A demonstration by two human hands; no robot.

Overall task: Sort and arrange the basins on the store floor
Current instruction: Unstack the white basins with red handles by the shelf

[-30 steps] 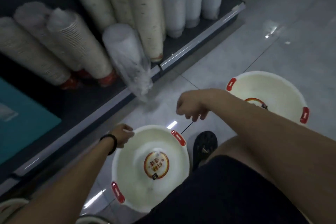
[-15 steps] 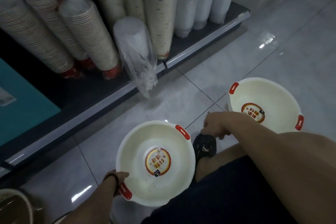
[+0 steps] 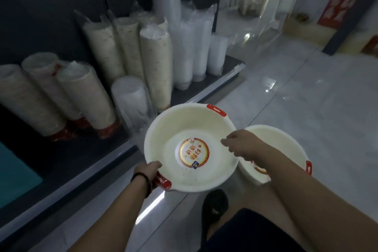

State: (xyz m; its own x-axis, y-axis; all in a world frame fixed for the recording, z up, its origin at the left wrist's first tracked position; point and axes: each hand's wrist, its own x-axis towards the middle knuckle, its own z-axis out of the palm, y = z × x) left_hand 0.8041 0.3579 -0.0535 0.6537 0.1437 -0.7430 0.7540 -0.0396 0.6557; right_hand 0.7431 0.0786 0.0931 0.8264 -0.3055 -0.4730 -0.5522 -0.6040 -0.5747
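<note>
The left hand (image 3: 148,172) grips the red handle (image 3: 163,183) of a cream basin (image 3: 184,125), holding it just beside the shelf (image 3: 204,97) edge. The right hand (image 3: 243,145) is curled at its opposite rim, and I cannot tell whether it grips. A second basin (image 3: 286,145) sits on the floor (image 3: 306,98).

You've got a thin black band (image 3: 142,178) round your L wrist. Shorts (image 3: 251,235) are dark, navy or black, can't tell in this light. One dark shoe (image 3: 214,203) shows w/ a small pale mark on top, & both forearms (image 3: 296,186) are bare to the frame edge.
</note>
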